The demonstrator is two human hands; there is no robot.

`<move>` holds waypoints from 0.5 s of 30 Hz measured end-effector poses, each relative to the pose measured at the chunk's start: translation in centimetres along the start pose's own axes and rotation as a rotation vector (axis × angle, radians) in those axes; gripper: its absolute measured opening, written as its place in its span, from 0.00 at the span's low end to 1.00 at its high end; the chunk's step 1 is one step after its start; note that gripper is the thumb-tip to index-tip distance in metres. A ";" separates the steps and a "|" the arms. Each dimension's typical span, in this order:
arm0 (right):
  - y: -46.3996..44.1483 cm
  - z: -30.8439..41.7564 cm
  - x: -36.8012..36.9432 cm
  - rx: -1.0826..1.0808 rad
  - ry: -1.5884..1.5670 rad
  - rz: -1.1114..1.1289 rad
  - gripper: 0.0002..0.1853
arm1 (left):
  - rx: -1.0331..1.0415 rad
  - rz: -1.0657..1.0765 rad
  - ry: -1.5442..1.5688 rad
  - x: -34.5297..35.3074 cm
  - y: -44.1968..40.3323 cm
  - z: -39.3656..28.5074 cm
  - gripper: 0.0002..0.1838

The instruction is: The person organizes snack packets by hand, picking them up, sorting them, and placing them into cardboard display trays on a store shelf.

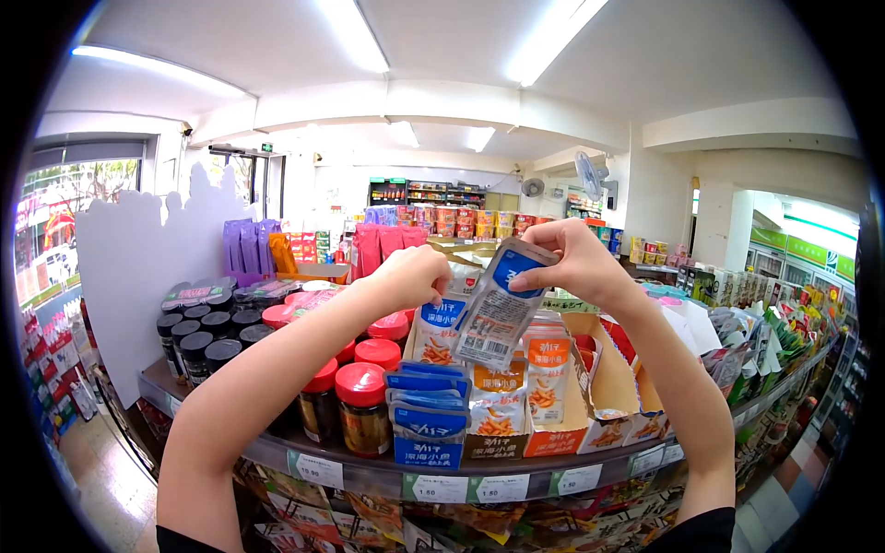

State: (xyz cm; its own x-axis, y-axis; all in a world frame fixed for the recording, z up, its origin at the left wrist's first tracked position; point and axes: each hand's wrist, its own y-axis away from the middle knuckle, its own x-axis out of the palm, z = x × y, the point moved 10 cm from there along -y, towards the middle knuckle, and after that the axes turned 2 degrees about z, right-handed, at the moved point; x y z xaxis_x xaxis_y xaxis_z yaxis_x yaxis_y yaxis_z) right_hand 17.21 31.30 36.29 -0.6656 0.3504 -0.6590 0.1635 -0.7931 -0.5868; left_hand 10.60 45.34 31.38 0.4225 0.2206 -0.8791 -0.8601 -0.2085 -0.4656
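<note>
My right hand (pixel 576 263) pinches a blue and silver snack packet (pixel 501 304) by its top corner. The packet is tilted, with its printed back and barcode towards me. To its left, my left hand (pixel 415 276) is closed with the fingers curled down. Just under those fingers stands another blue and white fish snack packet (pixel 437 334); whether they grip it is hidden. Below both hands, a blue display box (pixel 429 452) holds several blue packets. Beside it are a brown box of packets (pixel 498 405) and orange packets (pixel 548 378) in an orange box.
Jars with red lids (pixel 361 385) and jars with black lids (pixel 195 346) crowd the shelf to the left. Price tags (pixel 438 488) line the curved front edge. More open cartons (pixel 613 378) stand to the right. A white jagged panel (pixel 138 267) rises at the far left.
</note>
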 end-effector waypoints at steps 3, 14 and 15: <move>-0.2 -0.4 0.0 0.023 0.004 -0.004 0.13 | -0.031 0.013 -0.097 -0.3 0.1 -0.2 0.06; -0.5 0.0 0.5 0.006 0.041 0.023 0.12 | 0.012 0.073 -0.147 0.4 -0.8 -0.6 0.06; -0.7 -0.2 0.5 -0.002 0.047 0.021 0.12 | 0.012 0.101 -0.144 0.6 -0.8 -0.6 0.07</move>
State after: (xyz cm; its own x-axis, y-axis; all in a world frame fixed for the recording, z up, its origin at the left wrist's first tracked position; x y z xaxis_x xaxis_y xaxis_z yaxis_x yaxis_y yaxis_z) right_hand 16.93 32.11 36.31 -0.6266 0.3567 -0.6929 0.1787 -0.7997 -0.5732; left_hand 11.69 45.01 31.13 0.2892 0.3336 -0.8973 -0.8999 -0.2249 -0.3736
